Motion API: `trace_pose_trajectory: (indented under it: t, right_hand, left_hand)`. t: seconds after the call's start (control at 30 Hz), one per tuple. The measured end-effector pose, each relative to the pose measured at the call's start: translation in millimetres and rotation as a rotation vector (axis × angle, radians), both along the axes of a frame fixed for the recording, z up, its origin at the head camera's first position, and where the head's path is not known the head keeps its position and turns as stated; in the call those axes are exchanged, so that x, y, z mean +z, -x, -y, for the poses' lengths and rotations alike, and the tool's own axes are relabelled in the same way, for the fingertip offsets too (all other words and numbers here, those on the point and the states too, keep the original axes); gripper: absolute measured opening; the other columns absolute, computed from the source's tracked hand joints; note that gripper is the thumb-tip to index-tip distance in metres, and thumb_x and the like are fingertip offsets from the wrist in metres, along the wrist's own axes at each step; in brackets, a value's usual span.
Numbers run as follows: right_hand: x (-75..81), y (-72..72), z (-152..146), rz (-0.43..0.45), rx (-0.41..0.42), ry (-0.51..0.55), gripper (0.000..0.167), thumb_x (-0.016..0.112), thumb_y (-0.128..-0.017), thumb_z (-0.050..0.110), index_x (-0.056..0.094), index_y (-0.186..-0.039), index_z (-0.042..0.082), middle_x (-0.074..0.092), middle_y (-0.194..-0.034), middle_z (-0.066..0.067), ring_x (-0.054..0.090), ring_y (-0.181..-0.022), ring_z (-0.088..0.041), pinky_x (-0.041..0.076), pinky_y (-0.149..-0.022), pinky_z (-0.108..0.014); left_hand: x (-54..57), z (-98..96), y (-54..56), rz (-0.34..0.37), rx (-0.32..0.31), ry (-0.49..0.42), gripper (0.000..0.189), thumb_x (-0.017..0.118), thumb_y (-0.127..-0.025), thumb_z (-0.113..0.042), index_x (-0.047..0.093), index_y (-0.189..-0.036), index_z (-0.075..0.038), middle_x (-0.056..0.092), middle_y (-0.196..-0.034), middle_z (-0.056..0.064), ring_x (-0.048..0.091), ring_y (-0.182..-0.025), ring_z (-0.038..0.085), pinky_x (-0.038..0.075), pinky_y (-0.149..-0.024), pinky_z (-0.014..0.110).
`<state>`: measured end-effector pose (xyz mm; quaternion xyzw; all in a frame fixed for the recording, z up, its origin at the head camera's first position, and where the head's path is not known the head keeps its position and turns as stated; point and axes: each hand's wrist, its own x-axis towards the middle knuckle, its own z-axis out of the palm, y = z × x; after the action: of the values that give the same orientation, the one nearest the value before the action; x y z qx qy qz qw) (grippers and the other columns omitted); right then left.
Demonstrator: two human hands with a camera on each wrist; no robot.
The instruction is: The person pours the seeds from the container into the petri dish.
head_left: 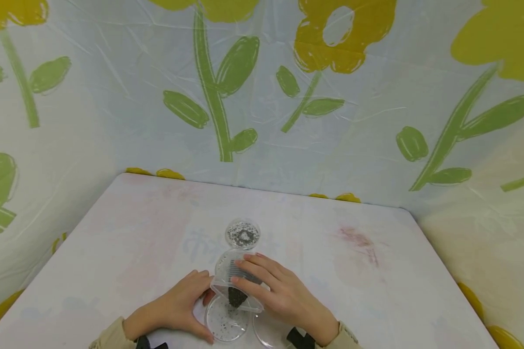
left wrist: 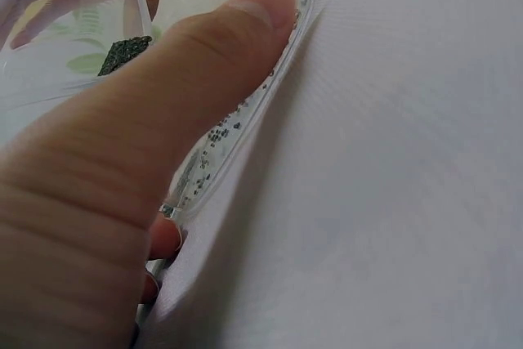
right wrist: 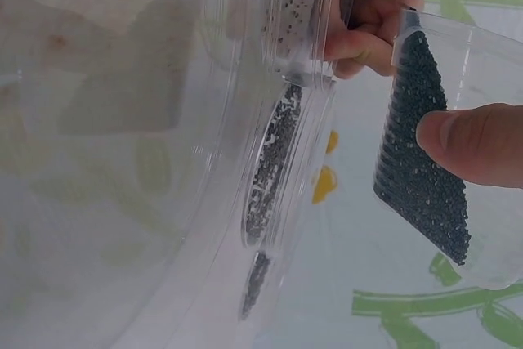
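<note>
My right hand (head_left: 284, 291) grips a clear plastic tub (head_left: 254, 305), thumb on one side and fingers on the other. Small black grains, like seeds (right wrist: 421, 145), lie banked against the tilted tub's side in the right wrist view. Below it is a shallow clear petri dish (head_left: 227, 324) with grains scattered on its bottom. My left hand (head_left: 179, 301) holds this dish by its edge; the thumb (left wrist: 204, 71) lies along the near rim and the fingertips show at the other side.
A dish (head_left: 243, 233) with many black grains stands farther back. Another dish (head_left: 227, 258) is partly hidden behind the tub. To the right, a clear dish (head_left: 264, 330) lies partly under my right wrist. The white table (head_left: 157, 232) meets a flower-printed cloth wall (head_left: 135, 121).
</note>
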<state>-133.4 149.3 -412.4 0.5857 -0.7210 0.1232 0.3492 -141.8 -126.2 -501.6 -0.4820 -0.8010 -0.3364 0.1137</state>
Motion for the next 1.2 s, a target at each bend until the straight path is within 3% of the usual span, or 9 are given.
trace_pose_trajectory:
  t: [0.23, 0.6, 1.2]
  right_hand:
    - [6.1, -1.4, 0.8, -0.008, -0.005, 0.006, 0.034, 0.039, -0.106, 0.004, 0.057, -0.134, 0.003, 0.055, -0.138, -0.02, 0.052, -0.127, -0.034, 0.039, -0.109, -0.04]
    - [13.3, -0.9, 1.5, -0.022, -0.004, 0.023, 0.036, 0.035, -0.104, 0.0, 0.058, -0.132, 0.003, 0.057, -0.135, -0.02, 0.055, -0.123, -0.035, 0.041, -0.107, -0.041]
    - [7.2, 1.0, -4.2, 0.011, -0.021, 0.017, 0.039, 0.035, -0.102, -0.003, 0.056, -0.134, 0.004, 0.055, -0.138, -0.02, 0.052, -0.126, -0.035, 0.038, -0.109, -0.04]
  left_hand:
    - [-0.1, 0.8, -0.7, 0.04, 0.007, 0.008, 0.086, 0.081, -0.06, -0.071, 0.051, -0.129, -0.031, 0.044, -0.087, -0.017, 0.036, -0.082, -0.003, 0.03, -0.076, 0.017]
    - [0.9, 0.2, -0.2, 0.007, -0.009, -0.027, 0.068, 0.082, -0.062, -0.068, 0.052, -0.106, -0.027, 0.041, -0.081, -0.017, 0.029, -0.075, -0.004, 0.026, -0.068, 0.016]
    - [-0.4, -1.5, 0.7, 0.015, -0.016, -0.044, 0.062, 0.083, -0.063, -0.067, 0.05, -0.097, -0.027, 0.04, -0.08, -0.018, 0.025, -0.072, -0.005, 0.025, -0.066, 0.017]
